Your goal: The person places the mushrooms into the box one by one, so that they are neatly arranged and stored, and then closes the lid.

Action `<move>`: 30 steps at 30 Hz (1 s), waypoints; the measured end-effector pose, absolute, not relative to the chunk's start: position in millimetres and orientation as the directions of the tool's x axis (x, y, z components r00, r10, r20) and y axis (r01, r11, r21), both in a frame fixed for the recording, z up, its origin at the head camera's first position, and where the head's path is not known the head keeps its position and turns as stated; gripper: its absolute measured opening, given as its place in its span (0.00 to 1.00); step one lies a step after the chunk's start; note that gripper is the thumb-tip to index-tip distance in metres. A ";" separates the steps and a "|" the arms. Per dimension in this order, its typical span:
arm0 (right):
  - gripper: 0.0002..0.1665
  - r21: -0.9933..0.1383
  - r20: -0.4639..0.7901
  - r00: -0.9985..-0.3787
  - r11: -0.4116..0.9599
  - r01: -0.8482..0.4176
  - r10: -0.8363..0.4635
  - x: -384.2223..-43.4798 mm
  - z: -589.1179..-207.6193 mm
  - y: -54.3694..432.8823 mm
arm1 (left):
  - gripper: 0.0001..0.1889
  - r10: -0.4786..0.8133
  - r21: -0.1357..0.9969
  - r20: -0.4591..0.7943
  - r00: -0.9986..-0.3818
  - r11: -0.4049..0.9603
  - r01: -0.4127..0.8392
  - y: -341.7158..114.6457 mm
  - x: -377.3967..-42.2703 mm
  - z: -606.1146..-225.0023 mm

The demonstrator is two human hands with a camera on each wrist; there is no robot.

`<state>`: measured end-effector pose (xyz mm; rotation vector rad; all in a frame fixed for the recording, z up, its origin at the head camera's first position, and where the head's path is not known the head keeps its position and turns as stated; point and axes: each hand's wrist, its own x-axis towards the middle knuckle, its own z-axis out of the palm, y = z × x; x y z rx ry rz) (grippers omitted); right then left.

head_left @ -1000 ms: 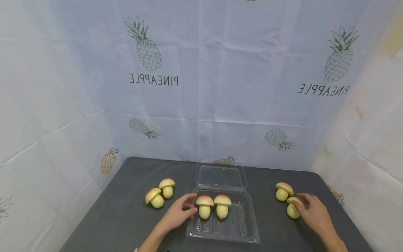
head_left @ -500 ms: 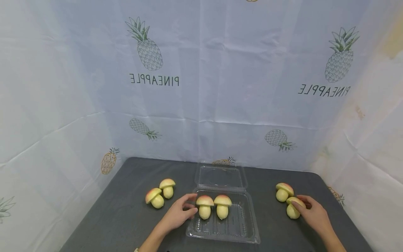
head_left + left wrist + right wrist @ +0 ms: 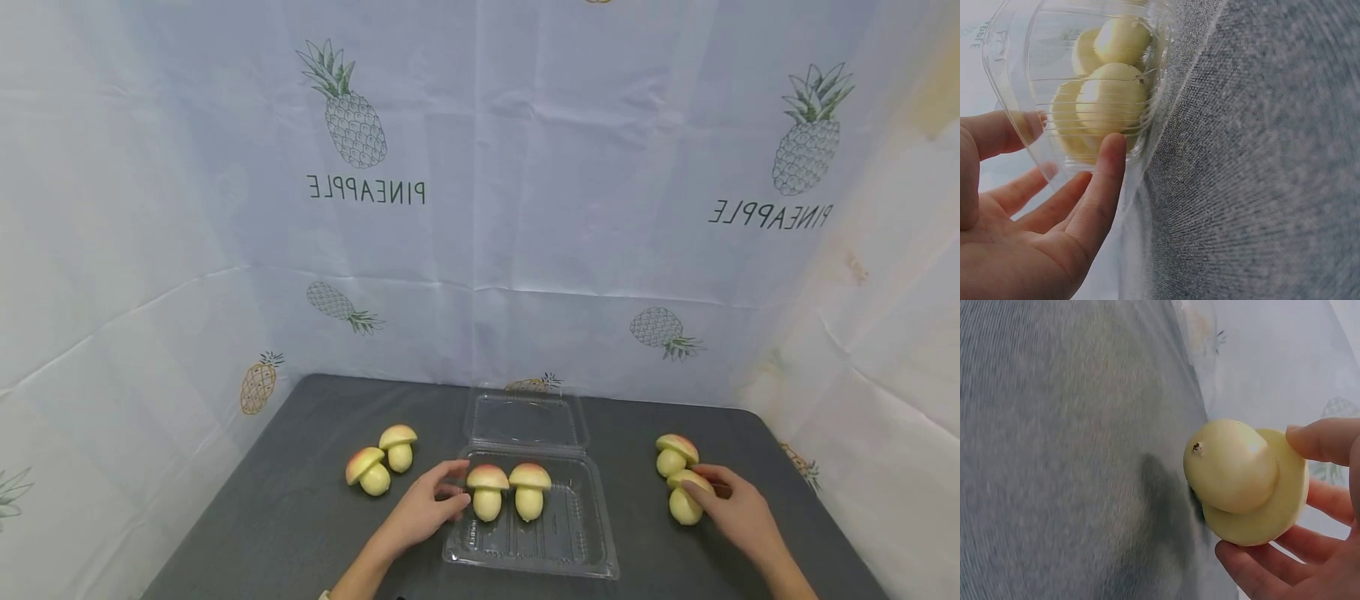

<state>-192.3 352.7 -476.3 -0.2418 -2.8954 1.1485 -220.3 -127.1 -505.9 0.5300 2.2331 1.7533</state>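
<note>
In the head view, my right hand pinches a yellow mushroom by its cap, thumb on one side and fingers on the other. The right wrist view shows this mushroom tilted, its round stem facing the camera and a shadow on the table beside it. My left hand holds the left side of an open clear plastic container, its fingertips against the wall. Inside, a left mushroom and a right mushroom with reddish caps lie side by side toward the container's left.
Another mushroom lies just behind the held one. Two more, a front mushroom and a rear mushroom, lie left of the container. Its hinged lid lies back on the dark table. Pineapple-print curtains enclose the table.
My right hand has drawn its mushroom slightly left, and thumb and fingers have settled round the cap. My left hand and the container have stayed in place.
</note>
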 end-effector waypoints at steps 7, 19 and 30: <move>0.42 -0.695 -0.005 -0.992 0.713 0.096 0.128 -191.3 -472.5 335.3 | 0.29 0.429 0.970 0.027 -0.903 0.206 0.127 -126.9 -219.8 -505.9; 0.36 -0.736 0.052 -0.996 0.677 0.013 0.076 -188.8 -466.1 305.0 | 0.29 0.429 0.971 0.031 -0.903 0.202 0.129 -126.9 -219.7 -506.2; 0.31 -0.771 0.106 -0.993 0.634 -0.049 0.052 -184.1 -455.9 276.5 | 0.28 0.428 0.972 0.030 -0.903 0.200 0.127 -126.8 -219.3 -505.6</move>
